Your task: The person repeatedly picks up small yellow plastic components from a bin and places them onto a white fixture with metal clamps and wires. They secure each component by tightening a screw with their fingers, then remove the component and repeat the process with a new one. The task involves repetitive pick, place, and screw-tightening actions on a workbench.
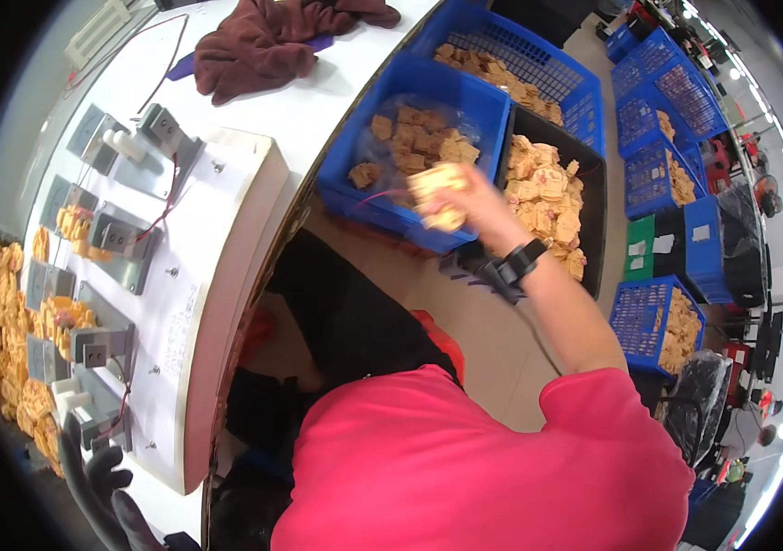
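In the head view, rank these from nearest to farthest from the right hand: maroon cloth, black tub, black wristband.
1. Black wristband: just behind the right hand.
2. Black tub: to the hand's right.
3. Maroon cloth: upper left, on the white table.

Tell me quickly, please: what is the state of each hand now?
Left hand: gloved, looks open, nothing seen in it.
Right hand: closed, holding yellow pieces; too blurred to count.

Yellow is seen on the central pieces (436, 184), pink on the lower-centre shirt (465, 459), maroon on the upper-left cloth (258, 50), blue lattice on the upper-centre crate (538, 53).
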The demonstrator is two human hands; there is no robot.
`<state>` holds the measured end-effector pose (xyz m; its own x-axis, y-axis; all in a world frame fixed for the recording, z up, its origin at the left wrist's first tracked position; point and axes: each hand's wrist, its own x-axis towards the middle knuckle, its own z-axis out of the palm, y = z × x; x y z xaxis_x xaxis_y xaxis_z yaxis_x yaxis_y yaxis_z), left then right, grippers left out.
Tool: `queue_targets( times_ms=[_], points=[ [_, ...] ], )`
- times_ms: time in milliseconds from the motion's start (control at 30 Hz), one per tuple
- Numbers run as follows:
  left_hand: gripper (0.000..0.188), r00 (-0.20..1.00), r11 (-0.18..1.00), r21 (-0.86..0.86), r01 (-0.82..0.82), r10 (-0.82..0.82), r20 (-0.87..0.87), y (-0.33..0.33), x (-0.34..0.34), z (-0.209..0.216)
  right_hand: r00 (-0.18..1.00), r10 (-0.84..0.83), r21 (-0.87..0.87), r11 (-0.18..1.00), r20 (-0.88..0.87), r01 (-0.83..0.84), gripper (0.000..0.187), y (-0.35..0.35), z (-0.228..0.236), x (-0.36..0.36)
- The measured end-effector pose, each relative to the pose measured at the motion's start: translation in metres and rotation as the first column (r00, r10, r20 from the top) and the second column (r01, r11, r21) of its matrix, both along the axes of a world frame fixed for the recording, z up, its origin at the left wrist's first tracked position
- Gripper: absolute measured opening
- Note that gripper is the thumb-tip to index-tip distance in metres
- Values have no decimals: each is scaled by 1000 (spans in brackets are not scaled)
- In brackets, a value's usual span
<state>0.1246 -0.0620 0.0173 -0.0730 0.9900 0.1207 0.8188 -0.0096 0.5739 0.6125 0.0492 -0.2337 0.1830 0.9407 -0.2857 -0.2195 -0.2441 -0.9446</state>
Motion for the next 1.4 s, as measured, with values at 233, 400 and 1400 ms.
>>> queue_targets(
  times_ms=[233,400,1400],
  points=[
    [55,925,921,109,-375,363,113,-31,-49,-37,103,-305,193,793,947,579,50,-22,-80,254],
    [46,814,812,136,-568,530,236,-36,-33,-65,550,-300,224,953,780,203,32,18,-89,231],
    [56,893,862,244,-445,407,193,-13,-37,-122,338,135,320,135,932,-938,18,49,141,-325]
  ],
)
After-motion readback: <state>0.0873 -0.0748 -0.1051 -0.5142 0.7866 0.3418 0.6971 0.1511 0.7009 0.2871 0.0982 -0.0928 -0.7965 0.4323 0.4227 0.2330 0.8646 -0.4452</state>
